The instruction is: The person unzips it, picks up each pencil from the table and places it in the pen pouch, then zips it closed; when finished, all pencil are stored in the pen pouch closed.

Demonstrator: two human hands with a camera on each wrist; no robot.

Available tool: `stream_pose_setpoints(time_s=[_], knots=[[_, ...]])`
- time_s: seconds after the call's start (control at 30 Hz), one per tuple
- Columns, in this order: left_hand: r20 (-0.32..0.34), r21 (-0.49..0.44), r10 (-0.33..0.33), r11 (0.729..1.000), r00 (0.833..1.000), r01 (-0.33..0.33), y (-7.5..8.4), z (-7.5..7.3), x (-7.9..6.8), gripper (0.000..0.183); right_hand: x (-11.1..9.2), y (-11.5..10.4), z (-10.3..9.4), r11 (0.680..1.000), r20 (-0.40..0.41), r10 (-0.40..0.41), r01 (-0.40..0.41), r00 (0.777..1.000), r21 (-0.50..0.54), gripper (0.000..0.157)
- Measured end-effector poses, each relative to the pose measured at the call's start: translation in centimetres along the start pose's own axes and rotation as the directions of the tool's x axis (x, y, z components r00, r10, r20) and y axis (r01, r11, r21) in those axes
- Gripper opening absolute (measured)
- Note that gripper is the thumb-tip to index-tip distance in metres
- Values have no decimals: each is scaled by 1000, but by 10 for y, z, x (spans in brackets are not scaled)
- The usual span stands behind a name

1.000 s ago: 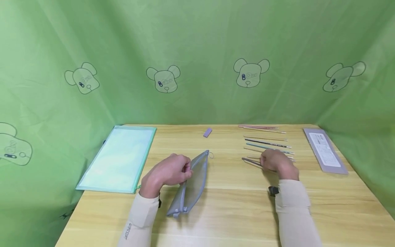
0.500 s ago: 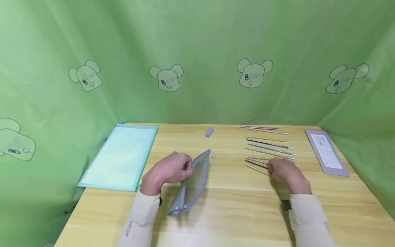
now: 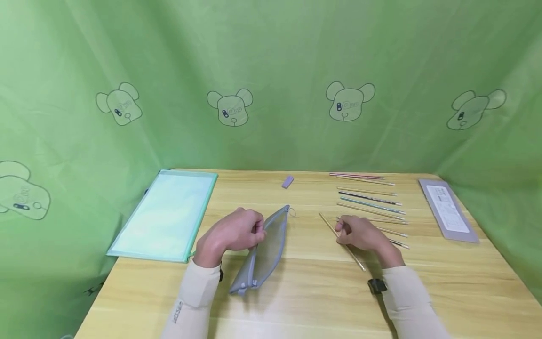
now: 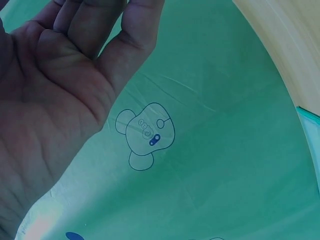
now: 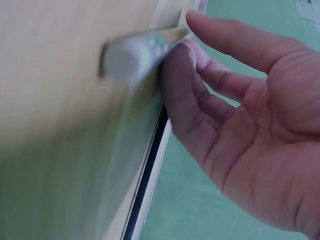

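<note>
In the head view, my left hand [image 3: 235, 233] holds the upper edge of a grey zip pouch [image 3: 274, 245], whose mouth gapes toward the right. The left wrist view shows only that hand's palm and fingers; the pouch is out of sight there. My right hand [image 3: 364, 233] pinches a wood-coloured pencil [image 3: 354, 258] near its middle, slanted across the space left of the other pencils. Its white eraser end [image 5: 125, 62] looms blurred in the right wrist view. Beyond and partly beneath this hand lie several pencils, among them a light blue pencil [image 3: 372, 205] and a red pencil [image 3: 357, 176].
A teal-edged zip folder [image 3: 165, 214] lies at the table's left. Toward the back is a small purple eraser [image 3: 287, 182]. A purple-grey packet with a white label [image 3: 446, 207] lies on the right. Green curtain [image 3: 279, 132] surrounds the wooden table [image 3: 305, 301].
My right hand has picked a pencil from the near end of the row and shifted left with it, turning it diagonal. My left hand and the pouch have hardly moved.
</note>
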State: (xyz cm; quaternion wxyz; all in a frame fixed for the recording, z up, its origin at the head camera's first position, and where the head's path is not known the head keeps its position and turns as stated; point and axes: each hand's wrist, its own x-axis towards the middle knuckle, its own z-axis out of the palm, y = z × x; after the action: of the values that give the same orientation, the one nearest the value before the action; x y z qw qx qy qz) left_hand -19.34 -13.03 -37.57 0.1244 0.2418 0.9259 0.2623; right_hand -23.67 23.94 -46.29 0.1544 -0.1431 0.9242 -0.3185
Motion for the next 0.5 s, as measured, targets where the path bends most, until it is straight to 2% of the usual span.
stream_pose_setpoints(time_s=[0.2, 0.5], knots=[[1, -8, -10, 1000, 1000, 11, 0, 1, 3, 22, 4, -5, 5, 999, -24, 9, -8, 1000, 53, 32], [11, -42, -30, 999, 1000, 30, -2, 4, 5, 22, 4, -13, 12, 996, -46, 93, -92, 995, 13, 32]])
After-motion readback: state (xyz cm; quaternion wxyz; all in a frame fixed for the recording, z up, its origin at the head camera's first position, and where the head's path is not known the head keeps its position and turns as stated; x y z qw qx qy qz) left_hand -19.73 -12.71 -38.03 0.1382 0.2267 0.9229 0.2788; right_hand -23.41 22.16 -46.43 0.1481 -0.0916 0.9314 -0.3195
